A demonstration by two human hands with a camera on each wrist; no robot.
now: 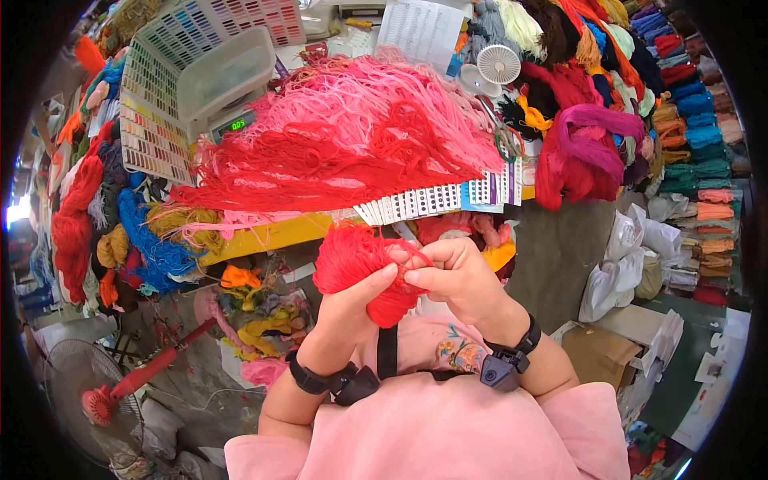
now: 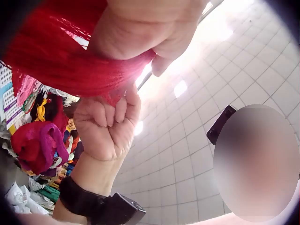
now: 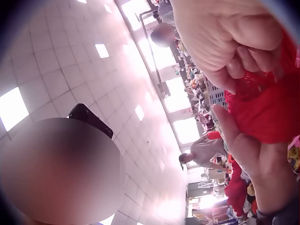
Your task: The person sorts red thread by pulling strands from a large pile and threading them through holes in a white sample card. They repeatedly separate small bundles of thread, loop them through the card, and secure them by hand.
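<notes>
A skein of red yarn (image 1: pixel 348 260) is held up in front of the chest, between both hands. My left hand (image 1: pixel 362 298) grips the skein, its thumb lying along the front of the bundle. At the skein's right end, my right hand (image 1: pixel 464 276) pinches strands between thumb and curled fingers, close to the left thumb tip. In the left wrist view the strands of the red skein (image 2: pixel 70 70) run to where the two hands meet. The right wrist view shows the right fingers (image 3: pixel 243 63) curled against the red yarn (image 3: pixel 265 108).
Pink yarn (image 1: pixel 344 100) and loose red yarn (image 1: pixel 312 172) heap on the table. Around them are shade cards (image 1: pixel 416 204), scissors (image 1: pixel 502 128), a scale (image 1: pixel 234 124) under a plastic tub (image 1: pixel 226 72) and a small white fan (image 1: pixel 498 64). A standing fan (image 1: pixel 96 404) is at lower left.
</notes>
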